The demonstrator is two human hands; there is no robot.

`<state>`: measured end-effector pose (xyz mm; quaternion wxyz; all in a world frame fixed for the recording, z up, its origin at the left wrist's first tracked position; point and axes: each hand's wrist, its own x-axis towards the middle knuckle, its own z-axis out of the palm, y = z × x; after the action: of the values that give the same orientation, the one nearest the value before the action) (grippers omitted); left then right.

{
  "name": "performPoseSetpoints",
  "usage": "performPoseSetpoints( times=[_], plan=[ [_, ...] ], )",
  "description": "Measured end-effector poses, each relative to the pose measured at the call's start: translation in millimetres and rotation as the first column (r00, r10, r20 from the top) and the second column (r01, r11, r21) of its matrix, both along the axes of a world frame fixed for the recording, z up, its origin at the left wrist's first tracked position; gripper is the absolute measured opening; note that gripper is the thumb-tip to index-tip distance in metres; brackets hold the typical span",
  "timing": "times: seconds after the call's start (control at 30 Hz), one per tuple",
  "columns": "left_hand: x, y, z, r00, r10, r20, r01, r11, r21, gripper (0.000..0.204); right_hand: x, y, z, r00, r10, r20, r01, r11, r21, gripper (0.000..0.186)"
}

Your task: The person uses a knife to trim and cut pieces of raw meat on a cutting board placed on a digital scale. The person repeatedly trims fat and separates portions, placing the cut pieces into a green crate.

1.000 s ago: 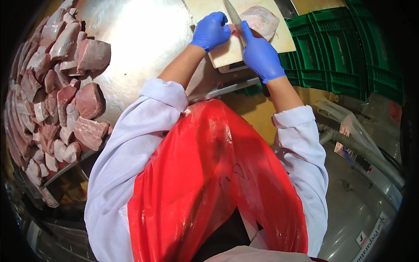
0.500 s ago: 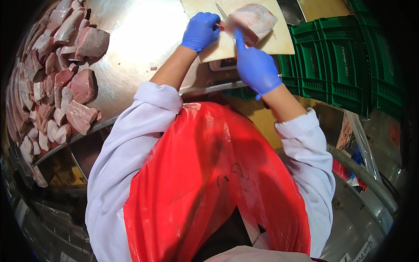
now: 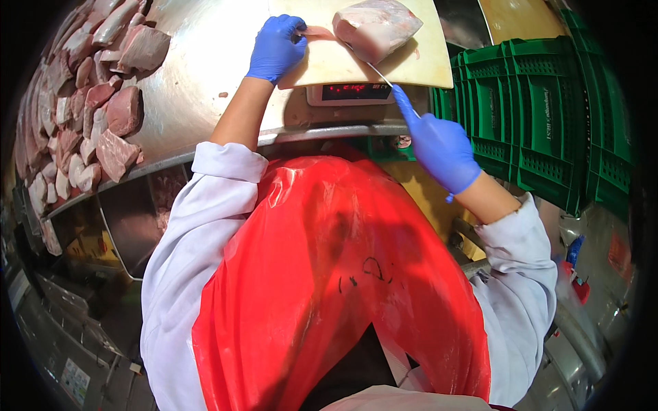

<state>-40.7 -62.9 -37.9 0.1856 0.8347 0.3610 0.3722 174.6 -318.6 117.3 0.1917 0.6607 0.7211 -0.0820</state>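
Observation:
A large pale-pink piece of meat lies on the cream cutting board. My left hand, in a blue glove, is closed on the end of a thin pink strip of meat, which stretches along the board toward the large piece. Whether the strip is still joined to it I cannot tell. In my blue-gloved right hand is a knife, held with the index finger laid along it. Its thin blade points up and left, and the tip is at the lower edge of the large piece.
Many cut pieces of meat are heaped on the metal table at the left. A scale with a red lit display sits under the board's near edge. Green plastic crates stand at the right. A small scrap lies on the metal.
My right hand has drawn the knife down and right, away from the meat's upper side. The left hand has pulled left with the strip, now stretched longer. The whole view has shifted slightly.

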Motion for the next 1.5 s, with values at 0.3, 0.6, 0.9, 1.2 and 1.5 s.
performPoseSetpoints(
  times=[0.3,0.6,0.9,1.2,1.5],
  plan=[
    [-55.0,-19.4,14.5,0.581,0.392,0.713,0.169,0.799,-0.577,0.009,118.9,-8.1,-27.3,0.721,0.149,-0.677,0.159,0.915,0.370,0.069],
    [-97.3,-48.0,57.9,0.313,0.297,0.902,0.537,0.728,-0.426,0.012,103.2,112.8,-74.5,0.758,0.444,-0.478,-0.112,0.811,0.575,0.068],
    [-48.5,-114.6,88.4,0.559,0.526,0.641,-0.140,0.822,-0.552,0.007,210.5,30.4,-66.8,0.833,0.440,-0.336,-0.319,0.878,0.357,0.086],
    [89.2,-136.6,68.7,0.988,0.073,0.134,-0.089,0.989,0.121,0.042,237.3,11.8,-58.1,0.616,0.164,-0.771,0.173,0.926,0.335,0.078],
    [94.7,-126.2,26.4,0.988,0.113,-0.102,-0.068,0.925,0.373,0.031,124.2,67.5,-78.3,0.582,0.328,-0.744,0.140,0.861,0.489,0.066]
  ],
)
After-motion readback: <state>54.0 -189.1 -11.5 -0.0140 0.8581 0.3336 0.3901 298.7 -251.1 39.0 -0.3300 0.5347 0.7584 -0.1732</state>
